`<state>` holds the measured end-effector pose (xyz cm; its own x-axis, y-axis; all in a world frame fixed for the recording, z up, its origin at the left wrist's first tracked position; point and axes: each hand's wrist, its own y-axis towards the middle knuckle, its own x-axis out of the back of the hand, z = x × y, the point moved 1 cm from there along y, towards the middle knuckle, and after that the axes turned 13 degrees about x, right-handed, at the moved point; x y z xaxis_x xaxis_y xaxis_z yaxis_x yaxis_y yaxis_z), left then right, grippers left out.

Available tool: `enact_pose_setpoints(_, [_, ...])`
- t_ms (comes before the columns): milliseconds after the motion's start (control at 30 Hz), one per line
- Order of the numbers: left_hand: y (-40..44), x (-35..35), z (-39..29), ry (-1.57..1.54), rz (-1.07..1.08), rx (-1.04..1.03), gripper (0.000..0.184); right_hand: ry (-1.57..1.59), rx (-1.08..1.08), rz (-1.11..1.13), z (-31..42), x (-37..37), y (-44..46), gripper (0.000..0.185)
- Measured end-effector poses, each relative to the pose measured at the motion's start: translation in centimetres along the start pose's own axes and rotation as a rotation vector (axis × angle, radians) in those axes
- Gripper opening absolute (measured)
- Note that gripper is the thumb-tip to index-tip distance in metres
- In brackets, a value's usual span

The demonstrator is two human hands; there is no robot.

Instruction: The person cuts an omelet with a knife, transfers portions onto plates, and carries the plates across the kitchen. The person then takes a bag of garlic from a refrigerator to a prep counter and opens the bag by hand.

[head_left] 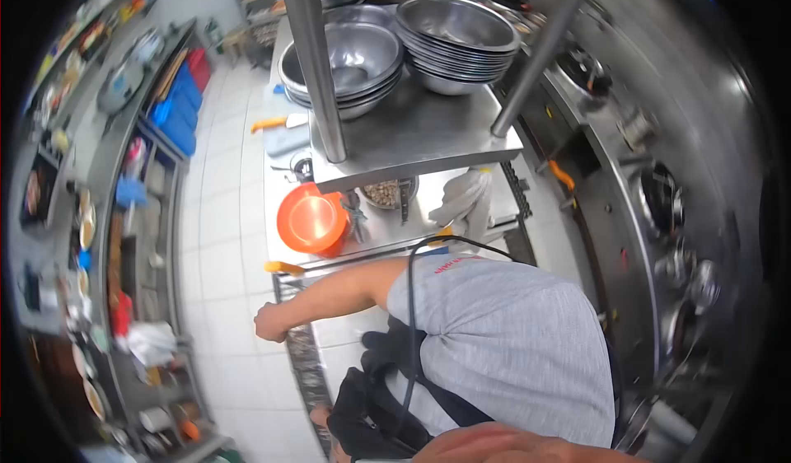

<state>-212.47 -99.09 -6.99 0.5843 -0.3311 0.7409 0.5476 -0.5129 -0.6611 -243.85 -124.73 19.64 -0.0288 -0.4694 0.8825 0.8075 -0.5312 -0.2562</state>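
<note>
My left hand (pixel 270 323) hangs over the tiled floor at the end of my outstretched arm, fingers curled together, with nothing visible in them. Just above it, a yellow-orange handle (pixel 284 267) sticks out at the steel table's corner. On the steel table (pixel 395 231) are an orange bowl (pixel 313 217), a pan of small brown pieces (pixel 381 193) with a dark-bladed tool, and a pale cloth (pixel 465 199). At the bottom edge is a blurred stretch of skin, apparently from my right side; its fingers cannot be made out.
Stacked steel bowls (pixel 457 39) stand on a raised steel shelf (pixel 420 146) with upright posts. A counter with blue bins (pixel 177 113) runs along the left. Pans (pixel 659 199) and steel worktops line the right. A black cable (pixel 409 323) loops over my grey shirt.
</note>
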Motion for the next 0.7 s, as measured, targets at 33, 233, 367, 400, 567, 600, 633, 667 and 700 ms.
enact_pose_setpoints(33, [3.2,4.5,-1.4,0.035,-0.069,0.004,0.082,-0.001,-0.026,-0.012,0.0,1.2,1.0,0.013])
enact_pose_setpoints(233, [16.6,21.8,-19.6,-0.155,-0.506,-0.751,0.113,0.059,-0.100,-0.336,-2.6,4.8,10.0,0.029])
enact_pose_setpoints(367, [11.8,25.0,-33.1,-0.317,-0.234,-1.076,0.082,0.286,0.467,-0.672,-0.6,-0.9,20.5,0.058])
enact_pose_setpoints(400, [11.2,26.5,-34.1,-0.315,-0.250,-1.130,0.079,0.513,0.537,-0.652,0.0,0.0,22.1,0.051])
enact_pose_setpoints(567, [9.7,33.9,-22.0,-0.203,-0.549,-0.907,0.090,0.673,0.434,0.198,6.1,2.5,33.8,0.057])
enact_pose_setpoints(600, [10.5,34.6,-18.8,-0.227,-0.621,-0.851,0.091,0.780,0.461,0.415,6.6,-0.7,37.3,0.061])
enact_pose_setpoints(633, [12.4,34.4,-14.8,-0.327,-0.681,-0.743,0.089,0.862,0.441,0.614,8.7,-1.8,41.1,0.065])
enact_pose_setpoints(667, [16.6,32.4,-10.0,-0.368,-0.728,-0.587,0.087,0.817,0.492,0.699,10.1,-2.4,44.9,0.065])
enact_pose_setpoints(700, [16.0,33.5,-4.6,-0.770,-0.542,-0.363,0.080,0.258,0.650,0.627,13.2,-1.2,47.5,0.068])
